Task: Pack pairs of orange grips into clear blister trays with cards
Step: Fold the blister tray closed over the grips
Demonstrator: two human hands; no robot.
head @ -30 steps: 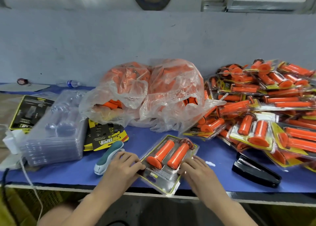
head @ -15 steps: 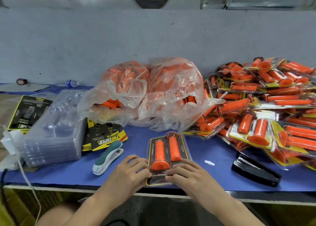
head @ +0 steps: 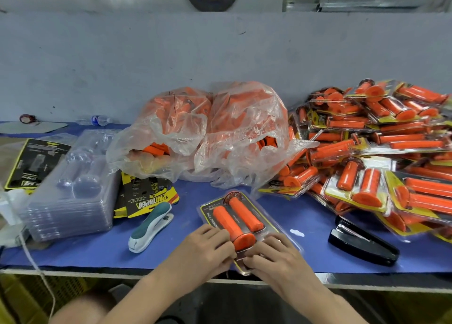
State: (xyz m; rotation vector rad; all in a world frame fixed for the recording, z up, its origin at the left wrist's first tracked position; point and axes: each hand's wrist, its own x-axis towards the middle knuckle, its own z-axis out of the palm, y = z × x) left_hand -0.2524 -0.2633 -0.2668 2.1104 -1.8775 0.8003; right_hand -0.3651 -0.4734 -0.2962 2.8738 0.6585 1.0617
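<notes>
We see a clear plastic blister pack [head: 270, 227] with a black-and-yellow backing card lying flat on the blue tabletop [head: 97, 247], directly in front of the bag heap [head: 244, 127], a mound of crumpled clear plastic bags full of loose orange grips. The pack's long axis runs on a slant, its far end toward the bag heap and a little left, its near end reaching the table's front edge. Inside it two orange rubber grips [head: 228, 222] lie side by side along that same axis, head to tail: the left one has its wide flange at the near end, and the right one has its dark-ringed flange at the far end. Our left hand [head: 208, 247] has its fingers curled at the pack's near left edge, against the flange. Our right hand [head: 276, 257] has its fingers bent over the near right corner, so both hands grip the pack's near end. The thumbs are hidden. In front of the bag heap and to its left lies a teal-and-white stapler [head: 151, 225], with a stack of black-and-yellow printed cards [head: 144, 194] behind it. A stack of empty clear trays [head: 71, 201] sits left of the bag heap. To its right lies a pile of finished packs [head: 381, 152], and a black stapler [head: 362, 245] lies in front of that pile.
</notes>
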